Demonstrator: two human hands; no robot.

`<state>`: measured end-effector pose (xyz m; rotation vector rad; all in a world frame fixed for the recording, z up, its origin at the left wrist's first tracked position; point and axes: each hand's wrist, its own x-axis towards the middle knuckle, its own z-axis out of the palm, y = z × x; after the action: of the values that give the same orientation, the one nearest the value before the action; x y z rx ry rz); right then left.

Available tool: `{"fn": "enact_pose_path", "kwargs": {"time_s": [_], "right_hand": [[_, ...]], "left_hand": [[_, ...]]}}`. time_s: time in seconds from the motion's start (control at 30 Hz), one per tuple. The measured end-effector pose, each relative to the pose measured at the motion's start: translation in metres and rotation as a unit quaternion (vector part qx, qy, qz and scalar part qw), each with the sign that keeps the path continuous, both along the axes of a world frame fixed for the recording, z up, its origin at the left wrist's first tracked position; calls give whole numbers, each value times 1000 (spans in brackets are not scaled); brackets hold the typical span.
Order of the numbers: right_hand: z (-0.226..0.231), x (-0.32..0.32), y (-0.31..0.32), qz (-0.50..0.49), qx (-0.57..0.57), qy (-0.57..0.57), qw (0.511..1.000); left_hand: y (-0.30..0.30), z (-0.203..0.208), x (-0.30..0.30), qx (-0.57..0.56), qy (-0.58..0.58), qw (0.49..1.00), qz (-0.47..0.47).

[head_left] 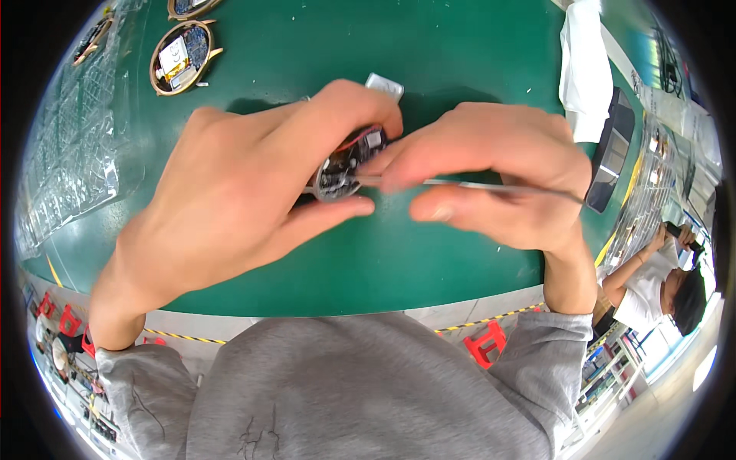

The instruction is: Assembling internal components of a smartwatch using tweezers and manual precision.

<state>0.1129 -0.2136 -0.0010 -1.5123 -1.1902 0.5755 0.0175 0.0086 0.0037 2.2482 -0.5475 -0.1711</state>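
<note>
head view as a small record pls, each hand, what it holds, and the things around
left hand: grips a round device with bare electronics
right hand: holds a thin tool, pointed toward the device
surface: green table
upper left: open gold-rimmed cases
far left: clear plastic trays
right: white bag, dark box
background: co-worker, red stools

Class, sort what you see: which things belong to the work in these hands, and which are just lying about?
In the work:
left hand
round dark assembly, held in it
right hand
thin metal tool, held in it

Lying about, it seems:
gold-rimmed open case, perhaps related
clear plastic trays
white cloth-like item
red stool
</note>
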Motion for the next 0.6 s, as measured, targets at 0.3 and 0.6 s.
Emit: {"fn": "enact_pose_path", "kwargs": {"time_s": [0.3, 0.6], "right_hand": [[-5, -7, 8, -25, 69, -14, 997], [-2, -36, 10, -147, 0, 130, 981]], "left_hand": [[-3, 0, -2, 10, -6, 1000, 12], [-12, -3, -5, 45, -41, 998, 34]]}}
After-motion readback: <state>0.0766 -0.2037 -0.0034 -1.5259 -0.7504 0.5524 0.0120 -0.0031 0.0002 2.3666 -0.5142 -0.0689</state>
